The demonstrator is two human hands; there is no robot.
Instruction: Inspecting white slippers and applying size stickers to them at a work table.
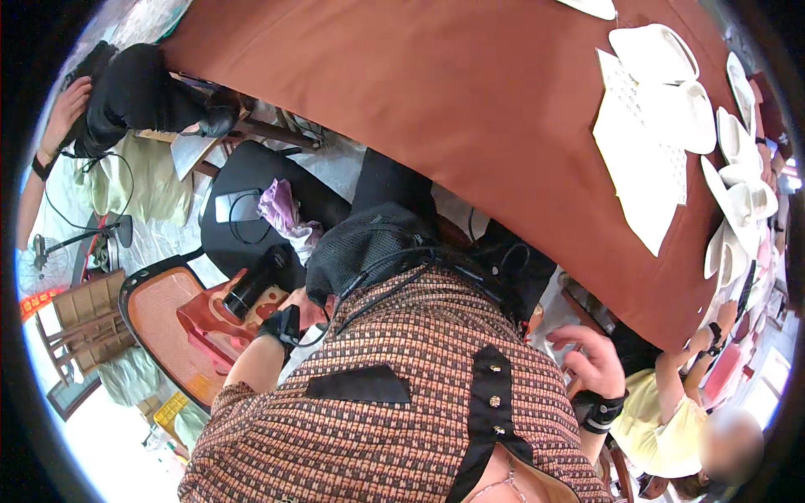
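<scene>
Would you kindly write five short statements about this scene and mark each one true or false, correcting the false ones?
1. The person's right hand is empty, with its fingers loosely bent. True.
2. The person's left hand rests on the brown cloth-covered table. False: the left hand is beside the black mesh fabric at the lap, away from the brown cloth-covered table.
3. White printed paper lies on the table. True.
4. The crumpled purple-and-white bundle is on the table. False: the bundle lies on the black chair seat.
5. The person wears a plain white top. False: the top is a brown-and-black check.
</scene>
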